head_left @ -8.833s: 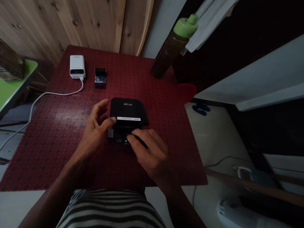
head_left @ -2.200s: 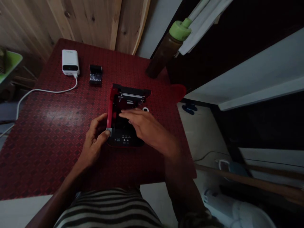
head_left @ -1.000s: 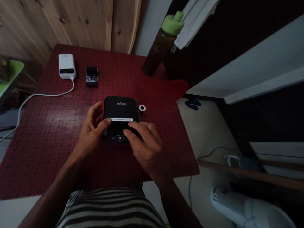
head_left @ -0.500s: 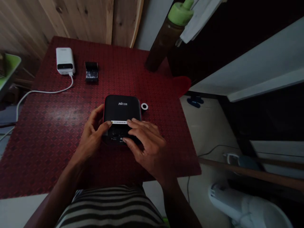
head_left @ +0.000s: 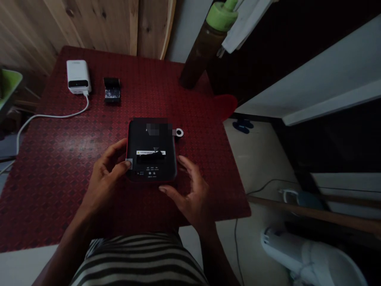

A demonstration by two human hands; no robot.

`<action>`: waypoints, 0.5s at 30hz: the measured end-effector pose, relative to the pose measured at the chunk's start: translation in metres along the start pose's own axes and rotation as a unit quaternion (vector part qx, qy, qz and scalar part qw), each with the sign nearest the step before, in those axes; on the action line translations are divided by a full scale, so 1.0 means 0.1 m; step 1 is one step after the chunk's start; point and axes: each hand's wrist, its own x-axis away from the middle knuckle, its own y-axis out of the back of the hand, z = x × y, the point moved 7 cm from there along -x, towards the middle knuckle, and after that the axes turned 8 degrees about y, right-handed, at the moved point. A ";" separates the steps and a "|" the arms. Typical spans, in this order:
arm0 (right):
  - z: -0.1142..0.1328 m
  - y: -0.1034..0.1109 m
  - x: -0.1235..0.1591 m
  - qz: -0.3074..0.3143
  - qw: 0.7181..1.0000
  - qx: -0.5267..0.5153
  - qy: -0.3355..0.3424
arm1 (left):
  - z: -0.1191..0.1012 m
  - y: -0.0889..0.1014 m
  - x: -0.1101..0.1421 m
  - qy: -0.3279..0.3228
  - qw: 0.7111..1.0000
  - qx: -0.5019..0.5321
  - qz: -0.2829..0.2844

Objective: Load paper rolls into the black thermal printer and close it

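Note:
A black box-shaped device (head_left: 151, 139) with red sides, which looks like a small label printer, lies on the red table. Across its top run a white warning sticker and a dark slot, with small buttons and icons nearer to me. A dark jagged patch covers part of the sticker; I cannot make out what it is. My left hand (head_left: 105, 169) grips the left side, thumb on the top edge and fingers along the side wall. Beside the right edge, my right hand (head_left: 192, 188) is open, thumb and fingers spread, holding nothing. Behind the device's right side is a small white ring-shaped roll (head_left: 179, 132).
A white power bank (head_left: 77, 75) with a white cable (head_left: 62, 115) sits at the back left. Near it lies a small roll of black film (head_left: 112, 90). A dark bottle with a green cap (head_left: 222, 16) stands at the back right, and a red rounded object (head_left: 228, 106) at the right edge.
My right hand has come off the top of the device and moved right, opening. My left thumb has slid left from the sticker to the edge. The slot and buttons now show.

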 end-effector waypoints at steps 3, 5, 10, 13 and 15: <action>-0.04 -0.07 0.03 0.001 1.000 0.004 -0.017 | -0.03 -0.03 -0.01 -0.004 1.000 0.001 0.006; -0.05 -0.08 0.03 -0.008 1.000 0.002 -0.019 | -0.03 -0.04 -0.01 0.006 1.000 0.010 0.006; -0.08 -0.08 0.02 -0.019 0.999 -0.019 -0.034 | -0.03 -0.06 0.01 0.000 1.000 -0.003 -0.010; -0.10 -0.11 0.02 -0.017 0.998 -0.040 -0.049 | -0.05 -0.05 0.02 -0.008 1.000 -0.017 -0.026; -0.10 -0.12 0.03 -0.017 0.997 -0.045 -0.052 | -0.05 -0.06 0.03 -0.003 0.999 -0.023 -0.029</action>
